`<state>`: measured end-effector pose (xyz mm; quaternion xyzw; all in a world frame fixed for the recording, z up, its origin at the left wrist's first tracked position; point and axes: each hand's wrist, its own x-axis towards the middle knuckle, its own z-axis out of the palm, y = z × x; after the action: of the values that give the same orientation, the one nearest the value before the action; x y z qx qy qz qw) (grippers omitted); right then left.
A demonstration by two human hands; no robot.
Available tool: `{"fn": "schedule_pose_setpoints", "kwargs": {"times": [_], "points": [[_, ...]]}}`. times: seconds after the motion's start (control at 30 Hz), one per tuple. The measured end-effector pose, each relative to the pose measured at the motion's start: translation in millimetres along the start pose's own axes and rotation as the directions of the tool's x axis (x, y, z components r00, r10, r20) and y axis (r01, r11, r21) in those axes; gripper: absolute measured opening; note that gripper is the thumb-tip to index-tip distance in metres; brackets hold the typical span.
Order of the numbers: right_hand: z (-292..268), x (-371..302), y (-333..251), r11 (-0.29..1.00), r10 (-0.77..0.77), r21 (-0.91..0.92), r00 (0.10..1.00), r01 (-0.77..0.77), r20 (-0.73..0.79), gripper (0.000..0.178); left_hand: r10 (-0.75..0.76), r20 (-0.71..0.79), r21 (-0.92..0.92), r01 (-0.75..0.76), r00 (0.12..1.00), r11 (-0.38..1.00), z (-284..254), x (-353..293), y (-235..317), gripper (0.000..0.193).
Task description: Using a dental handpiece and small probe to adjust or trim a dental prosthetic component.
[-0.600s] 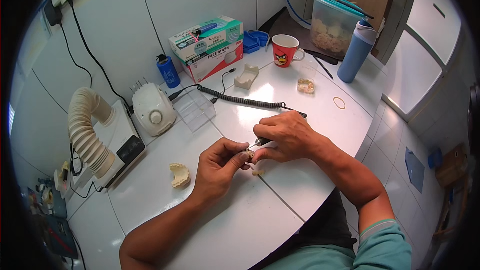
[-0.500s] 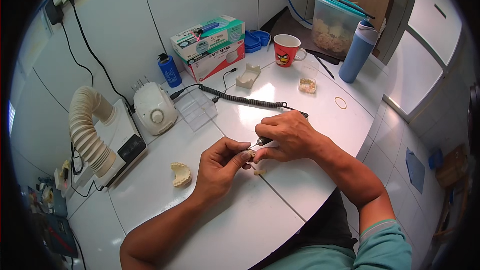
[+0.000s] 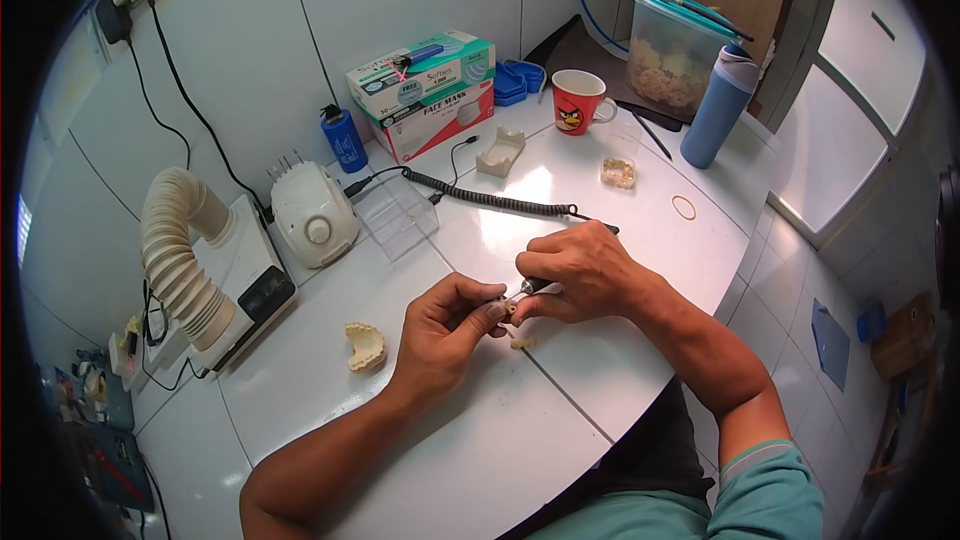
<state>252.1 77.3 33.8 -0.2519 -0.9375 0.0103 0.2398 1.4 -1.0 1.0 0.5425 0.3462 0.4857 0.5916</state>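
Handpiece (image 3: 535, 287) in right hand (image 3: 580, 270) grip – tip points left toward small piece (image 3: 508, 310) pinched by left hand (image 3: 445, 330).

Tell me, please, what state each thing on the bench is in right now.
Left hand: pinching a small piece against the handpiece tip.
Right hand: gripping the handpiece.
Dental cast: lying loose on the bench, untouched.
Mug: upright.
Blue bottle: upright, capped.
Tub: lid on.
Coiled cord: slack on the bench.
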Motion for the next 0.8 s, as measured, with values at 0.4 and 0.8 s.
{"fn": "schedule_pose_setpoints", "kwargs": {"times": [0.4, 0.8], "points": [[-0.2, 0.3, 0.9, 1.000, -0.010, 0.005, 1.000, 0.010, -0.012, 0.056, -0.002, -0.005, -0.009, 0.002, 1.000, 1.000, 0.7, -0.1, 1.2, 0.016], [1.4, 0.8, 0.2, 1.000, -0.008, -0.008, 0.999, 0.008, -0.031, 0.056, 0.011, -0.007, -0.011, -0.011, 1.000, 1.000, 0.2, 0.4, 0.2, 0.016]]}}
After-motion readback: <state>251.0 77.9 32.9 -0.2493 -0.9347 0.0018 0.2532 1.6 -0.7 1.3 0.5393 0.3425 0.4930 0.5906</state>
